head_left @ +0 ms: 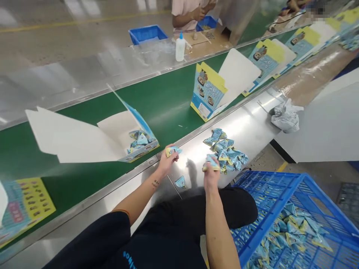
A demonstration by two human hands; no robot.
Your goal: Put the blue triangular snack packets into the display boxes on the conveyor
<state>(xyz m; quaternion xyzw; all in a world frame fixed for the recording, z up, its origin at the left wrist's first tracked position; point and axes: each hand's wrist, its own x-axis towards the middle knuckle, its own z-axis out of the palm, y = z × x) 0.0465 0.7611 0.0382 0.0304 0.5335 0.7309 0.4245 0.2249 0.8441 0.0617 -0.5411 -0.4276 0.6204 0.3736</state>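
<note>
My left hand (167,160) is closed on a small blue and yellow triangular packet (174,151) at the edge of the steel ledge (252,119). Closed on another packet (211,163), my right hand (211,175) sits beside a heap of the same packets (226,150). One loose packet (180,182) lies between my hands. On the green conveyor belt (165,104) just past my left hand stands an open display box (134,138) with several packets inside and its white flaps spread out.
A blue crate (283,198) at my right knee holds more packets. More printed boxes (209,91) stand further along the belt. A crumpled cloth (286,116) lies on the ledge. Across the belt are a glue bottle (180,46), a blue bin (147,33) and another person (190,13).
</note>
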